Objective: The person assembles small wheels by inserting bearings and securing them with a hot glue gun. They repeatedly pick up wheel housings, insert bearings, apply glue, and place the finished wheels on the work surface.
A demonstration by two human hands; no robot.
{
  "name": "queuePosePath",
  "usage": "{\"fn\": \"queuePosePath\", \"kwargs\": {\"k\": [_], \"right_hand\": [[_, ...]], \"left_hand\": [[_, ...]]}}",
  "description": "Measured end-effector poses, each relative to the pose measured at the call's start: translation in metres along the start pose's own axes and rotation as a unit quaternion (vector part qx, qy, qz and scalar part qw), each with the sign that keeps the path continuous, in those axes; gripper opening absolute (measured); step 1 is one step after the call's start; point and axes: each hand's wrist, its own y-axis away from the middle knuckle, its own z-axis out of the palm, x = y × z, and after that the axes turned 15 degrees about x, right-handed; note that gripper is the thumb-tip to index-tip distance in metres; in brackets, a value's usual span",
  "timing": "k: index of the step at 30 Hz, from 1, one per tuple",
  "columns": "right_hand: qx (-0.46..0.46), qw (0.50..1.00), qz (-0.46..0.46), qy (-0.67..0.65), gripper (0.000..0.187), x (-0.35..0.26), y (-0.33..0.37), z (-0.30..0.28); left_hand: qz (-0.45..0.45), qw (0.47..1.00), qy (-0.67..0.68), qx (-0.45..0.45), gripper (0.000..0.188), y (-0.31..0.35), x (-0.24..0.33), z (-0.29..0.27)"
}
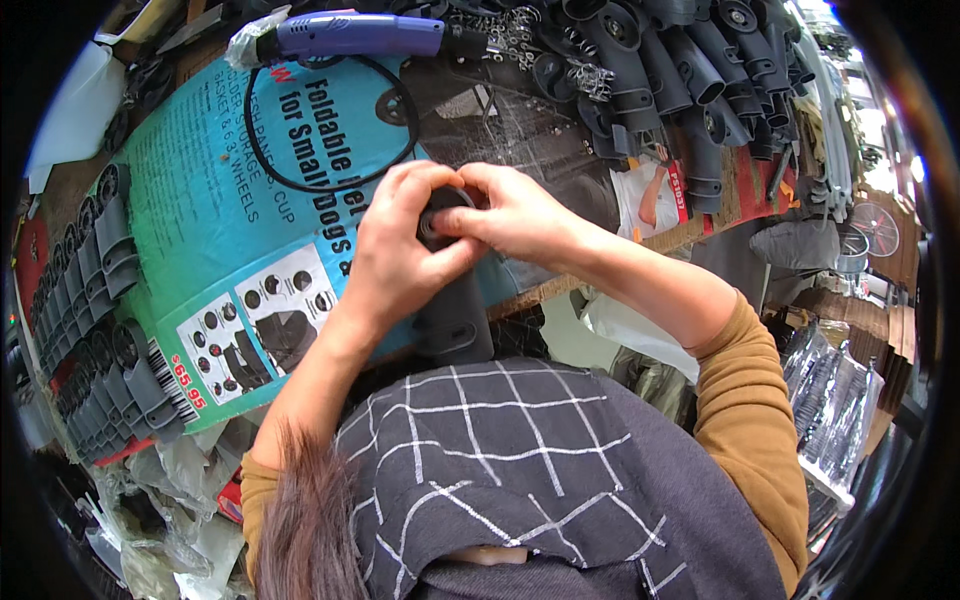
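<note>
Between my hands is a dark grey plastic tube-shaped part (455,320), its round end up and its lower end toward my apron at the table's front edge. My left hand (390,235) is closed around the upper end from the left side. From the right, my right hand (510,215) is closed on the same end, with its thumb pressed at the round hollow there. Whether a small piece sits under the fingers is hidden.
A purple power screwdriver (350,36) lies at the back, with a black cable (257,150) looping over the printed blue cardboard sheet (190,150). Metal springs (515,35) and piled similar plastic parts (690,75) are at the back right. Rows of finished-looking parts (110,240) stand left.
</note>
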Motion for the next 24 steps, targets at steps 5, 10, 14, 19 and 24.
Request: {"fn": "queuePosePath", "kwargs": {"k": [5, 10, 14, 19, 24], "right_hand": [[-0.044, 0.999, 0.011, -0.025, 0.044, 0.004, -0.001, -0.001], [-0.013, 0.998, 0.030, -0.048, 0.048, 0.006, 0.001, -0.001], [-0.051, 0.999, 0.008, 0.005, 0.051, 0.004, -0.001, -0.004], [-0.022, 1.000, 0.020, -0.010, 0.049, 0.003, -0.003, -0.004], [-0.024, 0.999, 0.013, 0.020, 0.049, -0.001, 0.008, -0.002]], "left_hand": [[-0.016, 1.000, 0.004, -0.024, 0.051, 0.000, -0.001, -0.002], [0.021, 1.000, -0.015, 0.010, 0.049, -0.001, -0.004, 0.000], [-0.023, 0.999, 0.023, -0.039, 0.051, 0.000, -0.004, -0.005], [-0.016, 1.000, 0.021, -0.014, 0.053, -0.002, -0.007, 0.001], [0.000, 0.999, 0.009, -0.046, 0.051, 0.005, -0.001, -0.009]]}}
